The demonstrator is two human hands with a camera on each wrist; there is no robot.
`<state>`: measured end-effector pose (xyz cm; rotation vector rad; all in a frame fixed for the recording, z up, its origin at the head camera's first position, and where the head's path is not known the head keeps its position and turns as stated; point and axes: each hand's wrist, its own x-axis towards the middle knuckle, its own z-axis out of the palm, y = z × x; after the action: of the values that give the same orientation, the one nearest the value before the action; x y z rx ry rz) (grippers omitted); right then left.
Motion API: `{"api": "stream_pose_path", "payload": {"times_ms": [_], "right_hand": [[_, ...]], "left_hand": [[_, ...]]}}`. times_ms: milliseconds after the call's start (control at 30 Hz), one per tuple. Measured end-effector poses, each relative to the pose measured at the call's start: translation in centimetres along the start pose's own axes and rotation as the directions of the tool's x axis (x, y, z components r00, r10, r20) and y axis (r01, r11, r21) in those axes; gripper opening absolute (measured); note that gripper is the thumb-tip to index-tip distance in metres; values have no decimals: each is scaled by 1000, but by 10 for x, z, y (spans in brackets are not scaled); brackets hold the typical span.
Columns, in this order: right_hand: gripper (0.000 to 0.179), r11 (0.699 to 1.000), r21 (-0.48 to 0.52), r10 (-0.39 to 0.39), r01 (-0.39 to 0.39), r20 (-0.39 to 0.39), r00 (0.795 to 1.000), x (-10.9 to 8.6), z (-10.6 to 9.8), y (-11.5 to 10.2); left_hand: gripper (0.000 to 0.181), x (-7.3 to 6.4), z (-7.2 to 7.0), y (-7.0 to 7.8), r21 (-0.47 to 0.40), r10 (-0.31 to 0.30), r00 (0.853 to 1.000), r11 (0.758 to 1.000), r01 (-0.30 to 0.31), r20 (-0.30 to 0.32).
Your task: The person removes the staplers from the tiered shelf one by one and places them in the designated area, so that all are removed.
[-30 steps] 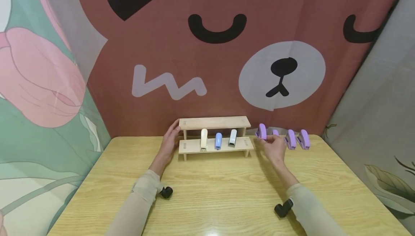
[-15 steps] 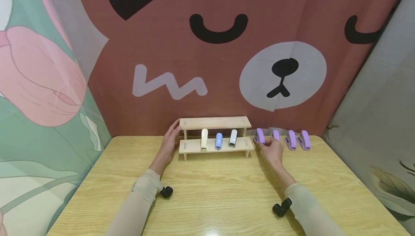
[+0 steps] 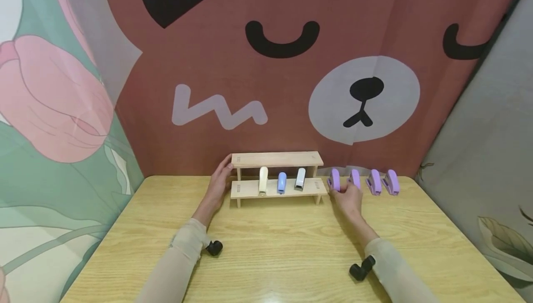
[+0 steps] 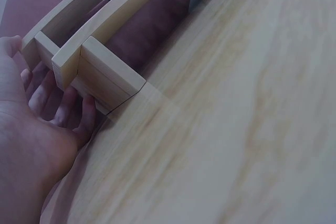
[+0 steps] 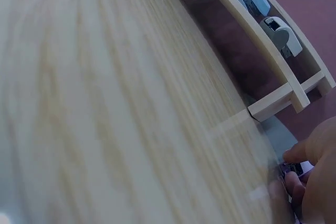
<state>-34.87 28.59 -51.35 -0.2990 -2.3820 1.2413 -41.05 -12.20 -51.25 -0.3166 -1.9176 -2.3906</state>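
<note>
A two-tier wooden rack [image 3: 276, 158] stands at the table's back. On its lower shelf sit a cream stapler [image 3: 263, 180], a blue stapler [image 3: 281, 182] and a white stapler [image 3: 300, 179]. My left hand [image 3: 217, 187] holds the rack's left end, its fingers bent against the end leg in the left wrist view. Right of the rack, my right hand [image 3: 349, 200] pinches a purple stapler [image 3: 335, 179] at table level. A second purple stapler [image 3: 354, 177] is partly hidden behind that hand. Two more, a purple stapler [image 3: 374, 182] and another purple stapler [image 3: 391, 182], stand further right.
The wooden table [image 3: 270, 247] stretches in front of the rack. A brown curtain with a bear face [image 3: 208, 62] hangs right behind the table's back edge. A green floral curtain [image 3: 62, 178] borders the left and a grey curtain [image 3: 491, 132] the right.
My right hand has lowered the purple stapler from above the table to table level, in line with the other purple ones. The left hand has stayed on the rack.
</note>
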Motion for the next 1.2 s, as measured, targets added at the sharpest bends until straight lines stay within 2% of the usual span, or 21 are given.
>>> {"api": "stream_pose_path", "payload": {"times_ms": [167, 333, 567, 767, 867, 1033, 1200], "right_hand": [[18, 1000, -11, -28, 28, -10, 1000, 1, 3, 4], [19, 998, -17, -53, 53, -7, 999, 1, 5, 8], [25, 998, -45, -53, 53, 7, 999, -2, 0, 7], [31, 993, -85, -75, 77, 34, 997, -3, -6, 0], [34, 990, -95, -99, 100, 13, 995, -2, -8, -7], [38, 987, -94, -137, 133, -34, 990, -2, -11, -23], [35, 984, -73, -164, 160, -56, 985, -7, -11, -33]], "left_hand": [[54, 2, 1, 2, 8, 7, 1000, 1000, -7, 15], [54, 2, 1, 6, -4, -11, 999, 1000, 12, 30], [57, -5, 6, 16, -23, -30, 997, 999, 32, 64], [55, 0, 3, 4, -26, -9, 999, 1000, 11, 53], [54, 3, 1, -2, -15, 6, 999, 1000, -5, 35], [56, 4, 0, -3, 3, 29, 999, 1000, -29, 16], [55, 2, -2, -6, -23, 26, 999, 999, -26, 18]]}}
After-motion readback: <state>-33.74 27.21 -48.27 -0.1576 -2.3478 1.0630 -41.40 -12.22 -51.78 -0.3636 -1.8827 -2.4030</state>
